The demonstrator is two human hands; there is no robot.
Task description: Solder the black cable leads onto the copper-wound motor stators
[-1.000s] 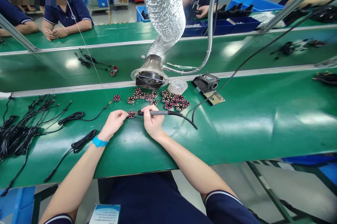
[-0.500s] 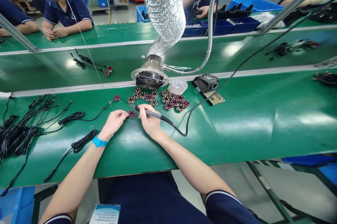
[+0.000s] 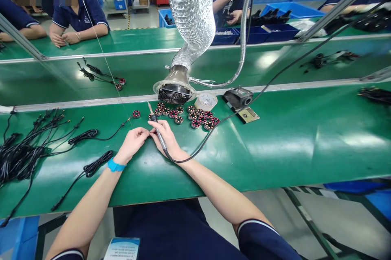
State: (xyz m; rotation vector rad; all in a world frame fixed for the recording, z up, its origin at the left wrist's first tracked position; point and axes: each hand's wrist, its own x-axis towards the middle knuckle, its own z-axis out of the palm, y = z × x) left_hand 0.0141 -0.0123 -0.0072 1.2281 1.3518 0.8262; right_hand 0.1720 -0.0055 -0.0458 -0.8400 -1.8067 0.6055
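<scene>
My right hand (image 3: 166, 140) is closed around a soldering iron (image 3: 156, 125) whose tip points up and away toward the extraction fan. My left hand (image 3: 132, 142) pinches a small round red-and-black part that the fingers of both hands now hide. Both hands meet on the green bench (image 3: 275, 146). Just beyond them lie several more of the round red-and-black parts (image 3: 195, 117). A single such part (image 3: 136, 114) with a black cable attached sits to the left.
A silver duct ends in a fan hood (image 3: 174, 91) above the parts. A solder roll (image 3: 206, 100) and an iron stand (image 3: 240, 99) sit to the right. Black cables (image 3: 27, 146) pile up at left. Other people sit across the conveyor (image 3: 76, 12).
The soldering iron swung from lying level, tip on the held part, to pointing up and away. My right hand closed in on my left hand. Parts on the far conveyor drifted left.
</scene>
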